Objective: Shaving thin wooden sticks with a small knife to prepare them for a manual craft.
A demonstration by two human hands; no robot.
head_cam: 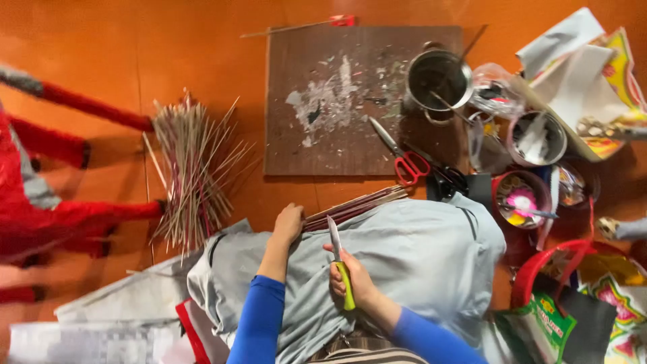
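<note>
- Far left: a red frame-like thing with rod-like limbs lies on the orange floor; partly out of view.
- Beside it, a loose pile of thin sticks, fanned out; too many to count.
- Lower left: pale paper sheets on the floor.
- Left hand, blue sleeve, fingers curled down on the near end of a bundle of flat slats lying across a grey cloth over the lap. Slat count unclear.
- Right hand closed around the green handle of one knife, blade pointing up toward the slats, not touching them.
- Judged step: splitting or shaving slats, with the blade poised. A next cut would call for a steady hold on the bundle and the edge set on a single slat.
- Centre: one brown board, paint-flecked, serving as the work surface.
- At its right edge: one pair of red-handled scissors, one black-handled pair.
- Right: one metal pot, one small tin, one red bowl, printed papers.
</note>
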